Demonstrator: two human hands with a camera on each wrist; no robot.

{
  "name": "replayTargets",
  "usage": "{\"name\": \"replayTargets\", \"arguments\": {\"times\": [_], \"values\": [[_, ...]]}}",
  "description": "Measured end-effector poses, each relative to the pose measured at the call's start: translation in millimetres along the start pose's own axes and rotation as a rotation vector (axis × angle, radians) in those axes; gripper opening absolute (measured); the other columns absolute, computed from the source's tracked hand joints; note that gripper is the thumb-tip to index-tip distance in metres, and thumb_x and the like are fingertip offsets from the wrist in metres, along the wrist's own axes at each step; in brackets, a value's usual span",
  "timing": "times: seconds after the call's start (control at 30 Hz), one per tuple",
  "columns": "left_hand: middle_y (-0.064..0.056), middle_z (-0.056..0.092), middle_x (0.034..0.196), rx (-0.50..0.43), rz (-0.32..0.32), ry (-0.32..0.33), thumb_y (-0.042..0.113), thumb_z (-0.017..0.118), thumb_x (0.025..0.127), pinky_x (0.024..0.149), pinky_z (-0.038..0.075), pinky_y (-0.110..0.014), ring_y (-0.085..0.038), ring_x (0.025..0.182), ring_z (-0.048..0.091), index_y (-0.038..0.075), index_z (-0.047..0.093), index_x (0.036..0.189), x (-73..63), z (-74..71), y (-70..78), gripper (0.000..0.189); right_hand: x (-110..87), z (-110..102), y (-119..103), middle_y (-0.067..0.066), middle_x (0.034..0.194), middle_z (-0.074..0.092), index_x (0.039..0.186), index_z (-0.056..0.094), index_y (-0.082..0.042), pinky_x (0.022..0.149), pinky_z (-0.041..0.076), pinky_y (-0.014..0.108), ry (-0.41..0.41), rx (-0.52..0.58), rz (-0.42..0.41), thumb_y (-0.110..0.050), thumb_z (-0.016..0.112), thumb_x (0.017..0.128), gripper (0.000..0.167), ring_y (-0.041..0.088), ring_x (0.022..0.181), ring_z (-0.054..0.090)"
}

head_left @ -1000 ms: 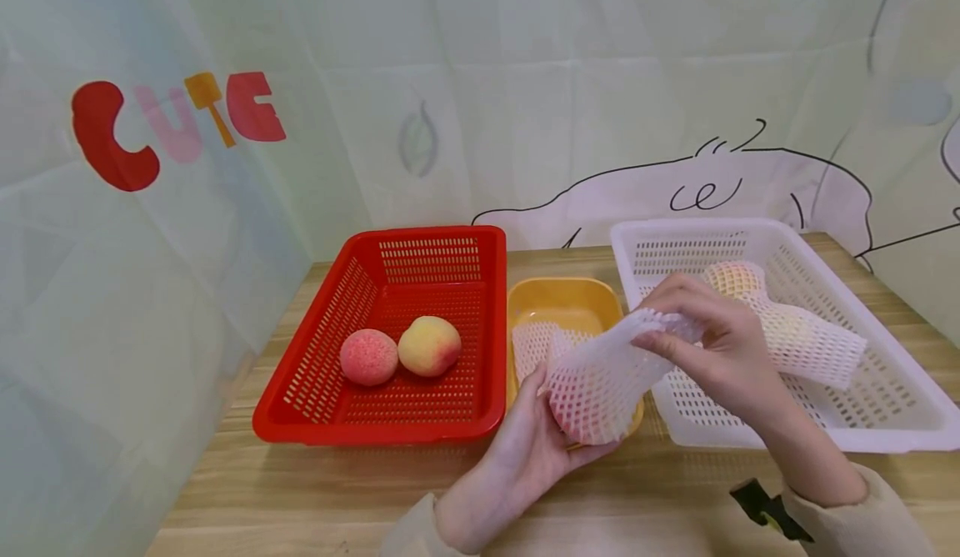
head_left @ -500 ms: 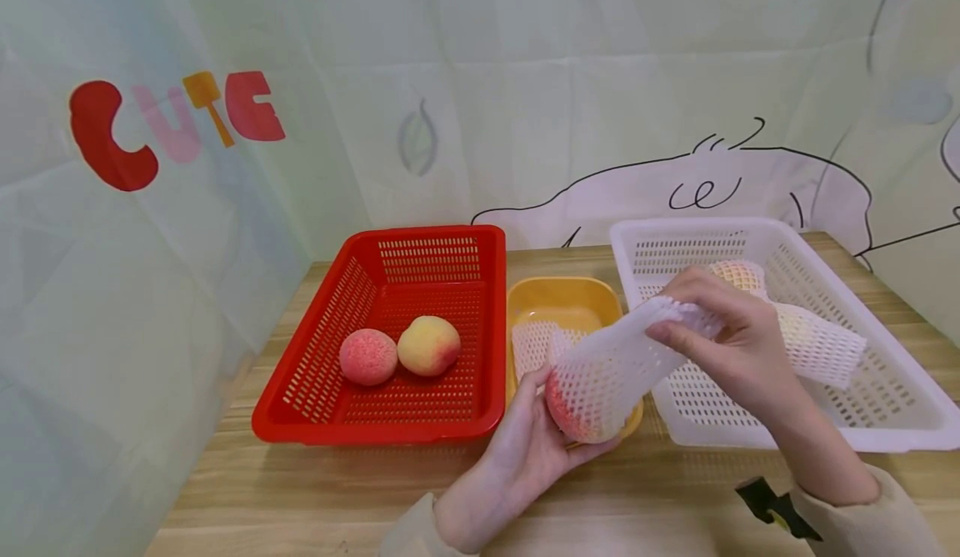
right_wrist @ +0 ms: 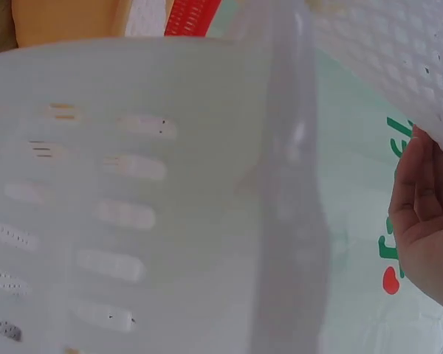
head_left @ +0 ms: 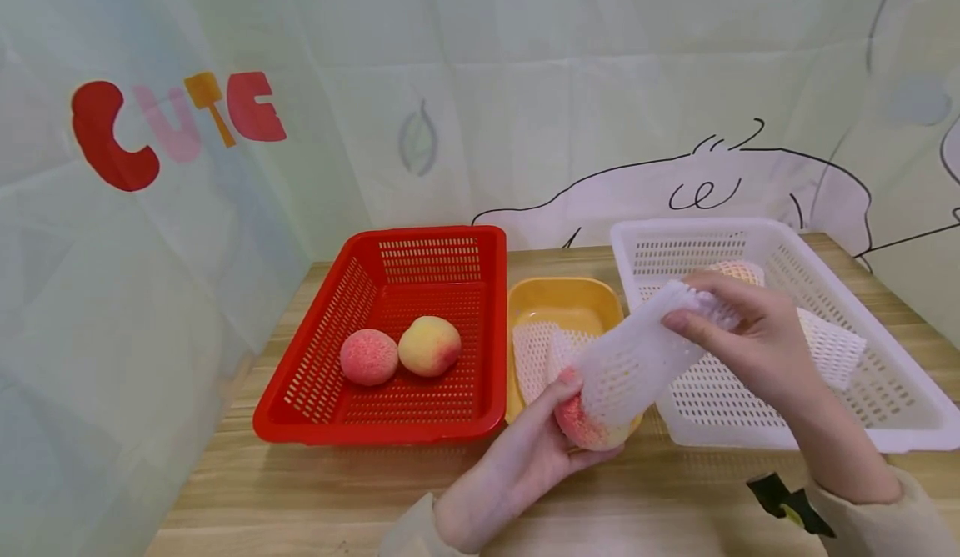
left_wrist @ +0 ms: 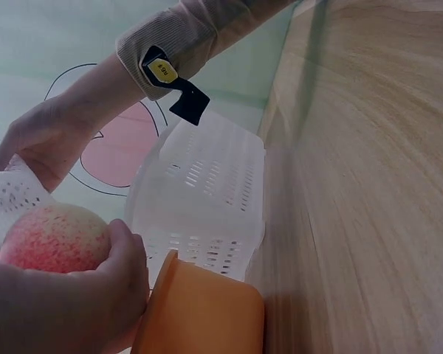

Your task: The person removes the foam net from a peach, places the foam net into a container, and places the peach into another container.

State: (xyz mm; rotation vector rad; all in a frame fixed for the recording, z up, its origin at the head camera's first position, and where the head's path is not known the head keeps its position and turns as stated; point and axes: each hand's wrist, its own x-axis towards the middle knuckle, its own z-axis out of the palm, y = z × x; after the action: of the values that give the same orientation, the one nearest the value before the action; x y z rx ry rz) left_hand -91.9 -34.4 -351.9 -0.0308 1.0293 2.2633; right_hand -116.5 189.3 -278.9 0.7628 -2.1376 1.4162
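Observation:
A red and yellow peach (head_left: 583, 425) rests in my left hand (head_left: 536, 444), the fingers and thumb curled round its lower part. White foam netting (head_left: 637, 357) still covers the peach's upper side and stretches up to the right. My right hand (head_left: 750, 340) pinches the far end of that netting between thumb and fingers, above the white basket's near left side. In the left wrist view the bare side of the peach (left_wrist: 57, 237) shows above the left hand. The right wrist view shows the netting (right_wrist: 406, 51) at the right hand's fingertips.
At left, a red basket (head_left: 300, 411) holds two bare peaches (head_left: 397, 353). Behind the left hand, a yellow tray (head_left: 566, 290) holds loose foam nets (head_left: 532, 348). A white basket (head_left: 892, 428) at right contains netted fruit (head_left: 738, 271), partly hidden by the right hand.
My right hand has pulled the netting up and to the right, and more of the peach's lower side is bare. The left hand stays nearly in place, its thumb shifted onto the peach.

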Motion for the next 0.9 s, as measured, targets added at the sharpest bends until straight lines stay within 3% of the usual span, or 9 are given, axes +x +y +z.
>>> {"name": "replayTargets", "arguments": {"times": [0.13,0.3,0.5,0.67,0.8,0.9], "values": [[-0.008,0.047,0.140,0.087,-0.013,-0.039,0.030,0.055,0.094,0.108,0.038,-0.055,-0.023,0.121,0.051,0.017,0.040,0.144,-3.0,1.3,-0.3,0.054,2.9,-4,-2,-0.014,0.090,0.069,0.100,0.070,-0.003,0.054,0.052,0.018,0.019,-0.111,0.106,0.007,0.069,0.080,0.023,0.005,0.070,0.059],[-0.008,0.050,0.137,0.246,-0.044,-0.064,0.022,0.054,0.093,0.103,0.044,-0.049,-0.020,0.113,0.054,0.012,0.043,0.142,-6.6,2.7,0.0,0.052,7.6,-9,-2,-0.016,0.090,0.067,0.104,0.070,-0.007,0.052,0.051,0.020,-0.013,-0.189,0.207,-0.007,0.069,0.086,0.018,0.008,0.067,0.059],[-0.005,0.058,0.124,0.408,-0.048,-0.062,0.023,0.060,0.090,0.091,0.050,-0.036,-0.015,0.102,0.059,0.010,0.049,0.133,-9.8,4.3,0.1,0.047,10.4,-11,-3,-0.013,0.086,0.067,0.111,0.068,-0.009,0.050,0.052,0.026,-0.042,-0.223,0.338,-0.022,0.066,0.091,0.024,0.013,0.060,0.062],[-0.003,0.059,0.120,0.489,-0.025,-0.053,0.022,0.062,0.090,0.089,0.050,-0.033,-0.013,0.099,0.059,0.010,0.049,0.131,-11.3,5.0,0.7,0.045,12.6,-11,-2,-0.010,0.081,0.068,0.113,0.066,-0.008,0.053,0.052,0.025,-0.051,-0.209,0.406,-0.029,0.064,0.092,0.030,0.014,0.061,0.062],[0.002,0.061,0.117,0.681,0.007,-0.030,0.027,0.068,0.087,0.090,0.048,-0.028,-0.010,0.102,0.057,0.018,0.051,0.128,-17.0,6.9,6.2,0.045,13.7,-10,2,-0.013,0.078,0.067,0.115,0.065,-0.010,0.055,0.050,0.022,-0.047,-0.211,0.451,-0.031,0.066,0.090,0.033,0.010,0.062,0.061],[0.006,0.063,0.113,0.845,0.049,-0.025,0.034,0.074,0.082,0.091,0.047,-0.025,-0.008,0.102,0.058,0.025,0.053,0.124,-24.1,9.5,13.8,0.047,14.5,-10,6,-0.016,0.076,0.066,0.117,0.064,-0.007,0.054,0.049,0.020,-0.052,-0.217,0.437,-0.028,0.068,0.089,0.036,0.006,0.061,0.061]]}}
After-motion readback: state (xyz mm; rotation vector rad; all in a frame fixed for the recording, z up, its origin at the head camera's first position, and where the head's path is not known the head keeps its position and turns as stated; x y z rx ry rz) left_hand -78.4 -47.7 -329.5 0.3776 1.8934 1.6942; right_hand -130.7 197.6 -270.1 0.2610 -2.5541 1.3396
